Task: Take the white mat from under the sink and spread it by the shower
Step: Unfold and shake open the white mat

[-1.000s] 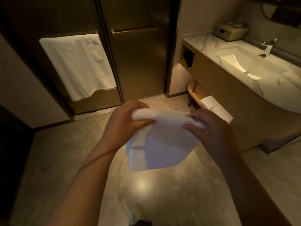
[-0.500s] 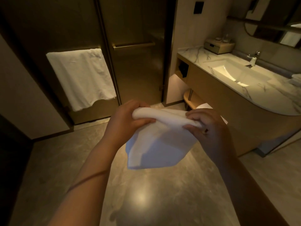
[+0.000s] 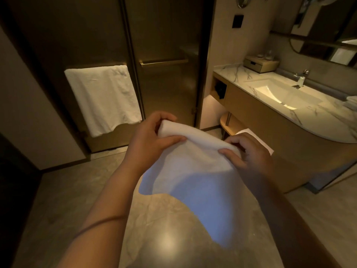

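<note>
white terry cloth, the mat [image 3: 195, 171], hangs in the air between both hands over the middle of the bathroom floor [image 3: 63, 200]. the left hand [image 3: 148, 140] pinches the mat's top fold at its left end, thumb toward the camera and fingers curled over the far side. the right hand [image 3: 249, 153] grips the same fold at its right end, thumb pressed on the near face. the top edge runs as a thick roll from hand to hand, sloping down to the right. below it the cloth falls loose; the lower edge curves from a corner on the left down to a long blurred flap on the right, clear of the tiles.

the glass shower door [image 3: 168, 74] stands shut straight ahead, its bar handle across the middle. left of it a white towel [image 3: 102, 97] hangs from a rail, its bottom edge ragged and above the floor. the vanity [image 3: 270, 136] juts in from the right with a rounded end, the lit sink [image 3: 280, 93] set in its marble top, a low shelf [image 3: 229, 124] under it near the door frame. another folded white cloth [image 3: 255, 136] lies on that shelf, partly hidden behind the right hand.

open polished floor lies between the shower threshold and the person, bare to the left as far as the dark wall edge.
</note>
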`<state>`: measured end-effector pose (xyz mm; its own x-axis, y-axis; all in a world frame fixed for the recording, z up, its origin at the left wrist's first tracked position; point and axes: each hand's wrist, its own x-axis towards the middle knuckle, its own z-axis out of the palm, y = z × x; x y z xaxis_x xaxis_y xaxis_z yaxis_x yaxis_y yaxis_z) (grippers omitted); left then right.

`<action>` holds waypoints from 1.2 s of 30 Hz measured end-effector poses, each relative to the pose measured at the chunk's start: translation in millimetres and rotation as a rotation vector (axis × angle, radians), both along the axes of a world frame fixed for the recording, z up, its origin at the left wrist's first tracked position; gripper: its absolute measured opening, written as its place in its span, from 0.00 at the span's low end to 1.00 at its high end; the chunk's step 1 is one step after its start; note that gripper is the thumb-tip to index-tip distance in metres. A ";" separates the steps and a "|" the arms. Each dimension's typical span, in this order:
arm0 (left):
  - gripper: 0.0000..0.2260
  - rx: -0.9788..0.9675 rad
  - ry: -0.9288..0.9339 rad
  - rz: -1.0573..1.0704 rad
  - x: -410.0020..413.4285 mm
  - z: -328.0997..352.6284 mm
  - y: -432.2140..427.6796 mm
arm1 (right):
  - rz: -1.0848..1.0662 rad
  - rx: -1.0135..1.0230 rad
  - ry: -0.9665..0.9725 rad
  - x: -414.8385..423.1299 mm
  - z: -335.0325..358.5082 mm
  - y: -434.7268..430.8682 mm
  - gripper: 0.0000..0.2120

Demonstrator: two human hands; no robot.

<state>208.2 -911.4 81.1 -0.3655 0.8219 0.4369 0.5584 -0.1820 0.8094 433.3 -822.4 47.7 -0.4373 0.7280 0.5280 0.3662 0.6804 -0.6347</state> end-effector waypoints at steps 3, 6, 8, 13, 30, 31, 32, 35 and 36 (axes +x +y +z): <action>0.17 0.030 -0.038 -0.003 3.9 3.4 -2.0 | -0.002 -0.066 0.036 0.8 2.8 -3.2 0.06; 0.16 0.065 -0.017 -0.034 12.7 8.2 -3.7 | 0.060 -0.151 0.035 -3.7 5.2 -7.5 0.11; 0.16 0.060 0.016 -0.069 18.0 10.8 -4.3 | 0.119 -0.184 -0.012 -12.7 4.7 -12.7 0.11; 0.19 0.052 0.051 -0.102 5.6 10.0 -9.8 | 0.082 -0.203 0.049 -29.3 -2.0 -20.0 0.06; 0.14 0.042 0.147 -0.106 -23.4 -10.4 -15.7 | 0.089 -0.192 0.144 -91.0 11.5 -41.7 0.08; 0.15 0.028 0.155 -0.107 -25.9 -14.0 -17.0 | 0.072 -0.194 0.158 -92.1 10.4 -42.0 0.08; 0.15 0.013 0.159 -0.100 -28.4 -18.2 -18.3 | 0.052 -0.200 0.176 -92.1 9.9 -41.7 0.08; 0.12 -0.007 0.128 -0.054 -34.2 -27.5 -21.3 | 0.026 -0.199 0.190 -88.9 11.1 -40.2 0.11; 0.11 -0.005 0.123 -0.037 -34.4 -27.8 -21.3 | 0.047 -0.200 0.171 -87.7 12.4 -40.4 0.12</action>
<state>173.8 -932.8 53.3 -0.2791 0.8360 0.4724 0.6467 -0.2001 0.7361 345.6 -862.9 60.1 -0.3900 0.8063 0.4448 0.2125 0.5488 -0.8085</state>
